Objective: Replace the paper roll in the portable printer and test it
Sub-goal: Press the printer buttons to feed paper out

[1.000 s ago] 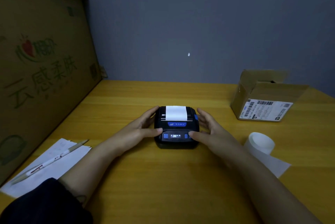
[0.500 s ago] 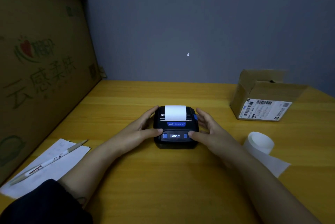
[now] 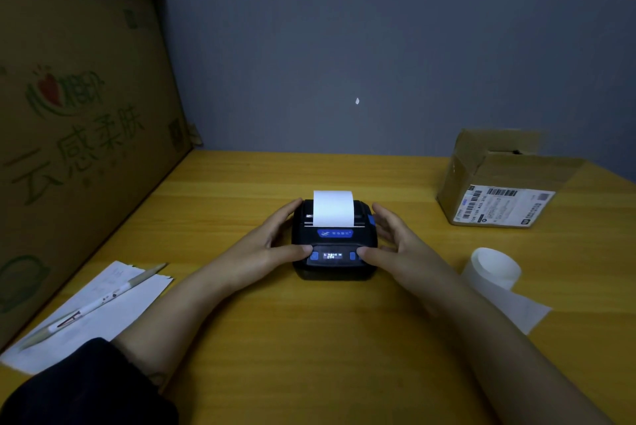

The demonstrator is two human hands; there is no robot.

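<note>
A small black portable printer (image 3: 333, 266) with blue buttons and a lit display sits mid-table. A strip of white paper (image 3: 333, 207) sticks up out of its top slot. My left hand (image 3: 268, 245) cups the printer's left side, its thumb resting on the left blue button. My right hand (image 3: 399, 249) cups the right side, its thumb on the right blue button. A loose white paper roll (image 3: 495, 266) with an unrolled tail lies on the table to the right, apart from my hands.
A small cardboard box (image 3: 495, 190) with a shipping label stands at the back right. A sheet of paper (image 3: 113, 314) with a pen (image 3: 93, 304) on it lies front left. Large cardboard boxes (image 3: 75, 135) wall off the table's left side. A grey wall lies behind.
The white paper strip has fed further up out of the printer's slot. Both hands stay in place on the printer with thumbs on the buttons.
</note>
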